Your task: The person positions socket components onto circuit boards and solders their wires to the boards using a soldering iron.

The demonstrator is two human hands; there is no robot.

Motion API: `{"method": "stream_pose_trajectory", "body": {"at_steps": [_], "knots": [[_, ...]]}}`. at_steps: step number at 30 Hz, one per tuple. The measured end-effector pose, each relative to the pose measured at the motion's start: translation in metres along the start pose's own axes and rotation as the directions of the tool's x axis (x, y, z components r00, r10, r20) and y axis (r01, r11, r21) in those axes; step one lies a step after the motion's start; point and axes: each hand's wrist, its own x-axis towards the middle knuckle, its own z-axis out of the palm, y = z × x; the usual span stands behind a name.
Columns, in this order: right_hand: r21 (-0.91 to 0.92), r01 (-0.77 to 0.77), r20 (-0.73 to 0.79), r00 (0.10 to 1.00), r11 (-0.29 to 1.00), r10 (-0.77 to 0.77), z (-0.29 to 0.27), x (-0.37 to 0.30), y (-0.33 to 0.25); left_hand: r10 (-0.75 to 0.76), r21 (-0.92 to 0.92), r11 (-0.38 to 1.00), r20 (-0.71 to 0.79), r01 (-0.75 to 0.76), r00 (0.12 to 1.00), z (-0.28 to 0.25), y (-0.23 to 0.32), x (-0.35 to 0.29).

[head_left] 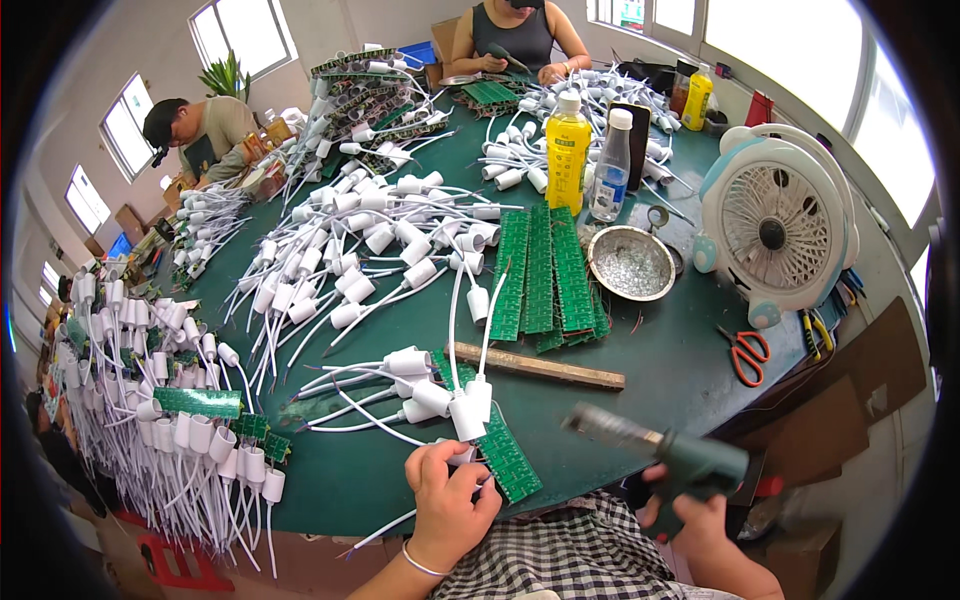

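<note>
My left hand (450, 503) is closed with curled fingertips around a white plastic cap (462, 453), which the fingers partly hide. This cap lies against a green circuit board strip (508, 456) near the table's front edge. More white caps with cables (428, 398) rest along the strip, and two cables stand upward from them. In my right hand (690, 515) is a dark green heat gun (700, 474), gripped by its handle. Its metal nozzle (612, 428) points left toward the strip, apart from it and slightly blurred.
A wooden bar (540, 367) lies behind the strip. Beyond are stacked green boards (538, 270), a metal bowl (632, 262), bottles (567, 150), a fan (775, 225) and orange scissors (745, 357). Cabled caps (350, 230) pile up leftward. Two people (515, 40) work across the table.
</note>
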Motion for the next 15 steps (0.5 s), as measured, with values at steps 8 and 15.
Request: {"method": "stream_pose_trajectory", "body": {"at_steps": [8,15], "knots": [[-0.305,-0.113,0.09,0.985,0.946,0.146,0.002,-0.026,0.011,-0.015,-0.015,1.0,0.003,0.015,1.0,0.001,-0.001,0.0],[-0.27,-0.071,0.111,0.988,0.96,0.105,-0.003,-0.028,0.032,-0.016,-0.048,0.999,-0.019,0.015,1.0,0.002,-0.002,-0.001]]}}
